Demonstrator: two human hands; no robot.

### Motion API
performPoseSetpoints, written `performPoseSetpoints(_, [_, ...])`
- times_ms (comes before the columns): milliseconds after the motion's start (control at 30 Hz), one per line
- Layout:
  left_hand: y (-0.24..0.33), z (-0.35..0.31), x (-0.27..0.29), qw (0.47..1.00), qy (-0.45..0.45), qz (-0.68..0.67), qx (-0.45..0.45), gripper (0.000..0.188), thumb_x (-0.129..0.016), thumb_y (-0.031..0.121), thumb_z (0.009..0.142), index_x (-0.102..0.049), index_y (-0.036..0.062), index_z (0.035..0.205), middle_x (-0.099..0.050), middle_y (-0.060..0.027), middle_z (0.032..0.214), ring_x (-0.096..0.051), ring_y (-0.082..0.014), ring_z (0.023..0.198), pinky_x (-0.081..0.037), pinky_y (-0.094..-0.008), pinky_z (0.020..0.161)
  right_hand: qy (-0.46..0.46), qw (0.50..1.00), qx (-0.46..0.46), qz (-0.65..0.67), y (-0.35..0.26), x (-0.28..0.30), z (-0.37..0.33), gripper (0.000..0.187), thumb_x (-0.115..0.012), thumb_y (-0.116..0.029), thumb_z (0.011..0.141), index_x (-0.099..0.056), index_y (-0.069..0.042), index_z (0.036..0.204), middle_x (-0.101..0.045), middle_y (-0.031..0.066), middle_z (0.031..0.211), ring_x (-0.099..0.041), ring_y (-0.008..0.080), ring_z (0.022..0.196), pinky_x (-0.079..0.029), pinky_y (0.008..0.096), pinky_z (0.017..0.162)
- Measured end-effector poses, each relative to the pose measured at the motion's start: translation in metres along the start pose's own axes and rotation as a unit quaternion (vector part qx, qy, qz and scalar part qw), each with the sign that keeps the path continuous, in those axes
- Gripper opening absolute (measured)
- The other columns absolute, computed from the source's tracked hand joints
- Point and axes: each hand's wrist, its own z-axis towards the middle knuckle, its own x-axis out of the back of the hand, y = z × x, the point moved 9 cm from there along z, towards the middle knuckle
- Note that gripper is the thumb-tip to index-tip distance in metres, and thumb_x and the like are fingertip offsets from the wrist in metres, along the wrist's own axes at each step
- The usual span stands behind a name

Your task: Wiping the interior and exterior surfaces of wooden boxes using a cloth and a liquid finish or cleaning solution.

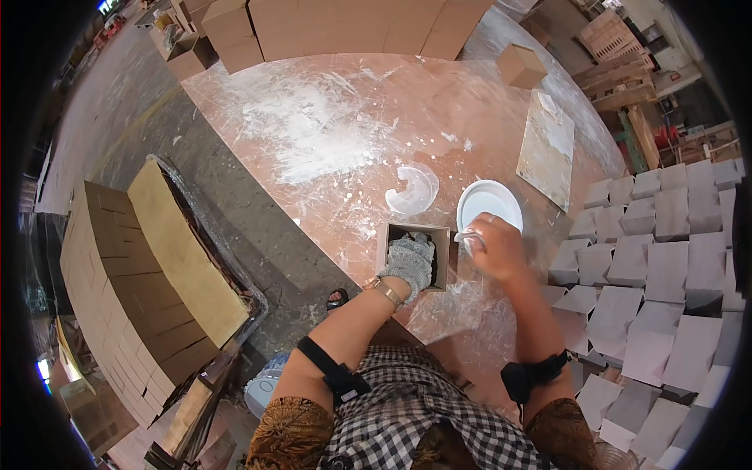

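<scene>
My left hand, in a grey knitted glove, reaches down into a small open cardboard box on the worktable. Its fingers are mostly hidden within the dark inside of the box. My bare right hand is closed on a small whitish, cloth-like piece, too small to make out exactly. That hand is over the near edge of a round white tub with pale contents, right of the box. Beyond the box lies a translucent round lid with a notch in its left side.
White smears cover the reddish table. A stained flat board and a closed carton are at the right. Large cartons line the far edge. Pale boxes fill the right side; stacked cardboard stands left.
</scene>
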Motion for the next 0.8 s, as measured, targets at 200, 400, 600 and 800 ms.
performPoseSetpoints(200, [0.006, 0.004, 0.001, 0.999, 0.038, 0.006, -0.024, 0.037, -0.058, 0.024, 0.07, -0.057, 0.0084, 0.104, -0.056, -0.0146, 0.108, -0.057, -0.0292, 0.096, -0.047, -0.041, 0.077, 0.073, 0.994, 0.049, 0.065, -0.012, -0.004, 0.013, 0.016, -0.057, -0.004, 0.065, -0.063, -0.006, 0.08, -0.061, 0.0093, 0.086, -0.057, 0.0274, 0.077, -0.047, 0.0395, 0.065])
performPoseSetpoints(400, [-0.003, -0.004, 0.007, 1.0, 0.028, -0.008, 0.009, 0.034, -0.059, 0.022, 0.07, -0.057, 0.0075, 0.101, -0.057, -0.0147, 0.106, -0.058, -0.029, 0.096, -0.048, -0.0409, 0.077, -0.021, 0.998, 0.063, 0.023, -0.052, -0.024, -0.043, 0.019, -0.055, -0.002, 0.061, -0.062, -0.009, 0.078, -0.06, 0.0061, 0.084, -0.057, 0.0254, 0.078, -0.047, 0.0383, 0.063])
performPoseSetpoints(600, [0.004, 0.005, 0.0, 1.0, 0.0, -0.011, 0.023, 0.037, -0.06, 0.021, 0.07, -0.057, 0.0084, 0.104, -0.057, -0.0151, 0.108, -0.058, -0.0288, 0.098, -0.047, -0.0424, 0.076, 0.052, 0.998, 0.021, 0.037, -0.007, -0.013, 0.005, 0.019, -0.055, -0.002, 0.064, -0.061, -0.007, 0.081, -0.059, 0.0116, 0.081, -0.057, 0.0309, 0.074, -0.047, 0.0401, 0.064])
performPoseSetpoints(800, [0.001, 0.003, 0.002, 0.998, 0.057, -0.023, 0.019, 0.03, -0.057, 0.019, 0.071, -0.06, 0.0087, 0.098, -0.057, -0.0142, 0.103, -0.058, -0.0299, 0.094, -0.047, -0.0427, 0.076, -0.043, 0.997, -0.058, 0.016, 0.005, -0.044, -0.029, 0.013, -0.057, -0.006, 0.067, -0.06, -0.005, 0.08, -0.06, 0.0132, 0.083, -0.058, 0.0336, 0.073, -0.047, 0.043, 0.064])
